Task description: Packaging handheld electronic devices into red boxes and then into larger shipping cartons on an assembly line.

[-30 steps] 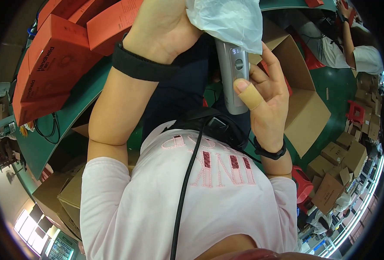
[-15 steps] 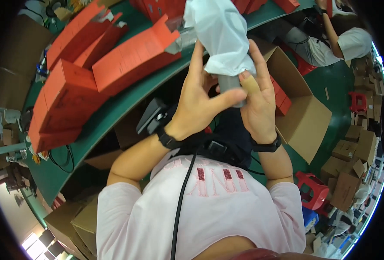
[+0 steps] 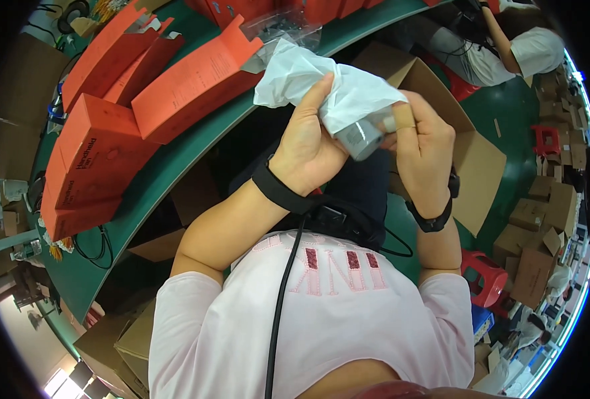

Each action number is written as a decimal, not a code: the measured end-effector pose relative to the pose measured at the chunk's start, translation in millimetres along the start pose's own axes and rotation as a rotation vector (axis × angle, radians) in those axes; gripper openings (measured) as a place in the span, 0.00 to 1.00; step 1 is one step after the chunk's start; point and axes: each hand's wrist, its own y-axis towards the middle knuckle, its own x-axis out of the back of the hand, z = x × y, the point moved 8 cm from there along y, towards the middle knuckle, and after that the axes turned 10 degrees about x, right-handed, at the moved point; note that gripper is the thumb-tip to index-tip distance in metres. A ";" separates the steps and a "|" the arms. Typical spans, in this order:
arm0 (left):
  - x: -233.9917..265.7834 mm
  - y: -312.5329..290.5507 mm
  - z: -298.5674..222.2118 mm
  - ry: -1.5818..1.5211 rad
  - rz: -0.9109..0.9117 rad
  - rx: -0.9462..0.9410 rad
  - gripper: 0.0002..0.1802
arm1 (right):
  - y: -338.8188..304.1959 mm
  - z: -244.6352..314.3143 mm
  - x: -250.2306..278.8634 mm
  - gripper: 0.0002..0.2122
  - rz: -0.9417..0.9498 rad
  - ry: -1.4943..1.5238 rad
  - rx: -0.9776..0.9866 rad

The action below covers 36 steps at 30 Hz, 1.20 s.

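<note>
A thin white plastic bag (image 3: 348,90) covers most of a grey device (image 3: 360,138), whose blunt, cylindrical grey end sticks out of the bag's mouth. From the left, my left hand (image 3: 311,143) is closed round the bagged device, thumb on top of the plastic. My right hand (image 3: 428,146) is closed at the bag's edge beside the exposed grey end; its fingertips pinch the plastic, and a tan band wraps one finger. What else the bag holds is hidden.
Orange-red boxes (image 3: 192,76), some with open flaps, stand on the green table (image 3: 132,223) at left. A clear plastic bag (image 3: 285,33) lies by them. An open carton (image 3: 478,179) stands to my right, near a red stool (image 3: 484,279). Another person (image 3: 488,53) sits at far right.
The bagged device has swung from upright to slanting, its bagged end now toward the upper left. My left hand has moved under it, and my right hand has shifted right to the bag's edge.
</note>
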 end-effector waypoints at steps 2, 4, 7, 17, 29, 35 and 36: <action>-1.9 0.2 4.8 -0.057 0.016 0.038 0.25 | -3.7 14.0 16.7 0.11 -0.153 -0.288 0.151; -5.9 0.9 11.6 -0.113 0.033 0.075 0.26 | -0.7 28.1 24.5 0.10 -0.225 -0.417 0.304; -10.1 1.9 18.2 -0.109 0.075 0.096 0.29 | -4.3 42.9 22.9 0.10 -0.303 -0.531 0.518; -10.8 4.1 7.9 -0.028 0.126 -0.026 0.18 | -19.7 -69.1 30.9 0.15 -0.271 1.153 -0.408; -20.1 -16.3 -8.4 0.527 0.109 -0.210 0.22 | -40.8 -51.5 -10.3 0.14 0.311 0.681 -0.465; -30.4 -12.8 0.9 1.302 0.072 -0.742 0.23 | -65.3 -94.8 -25.3 0.23 -0.171 1.166 -0.697; -28.4 -9.8 -3.1 1.425 0.019 -0.821 0.22 | -55.2 -83.2 -16.6 0.26 -0.093 0.884 -0.464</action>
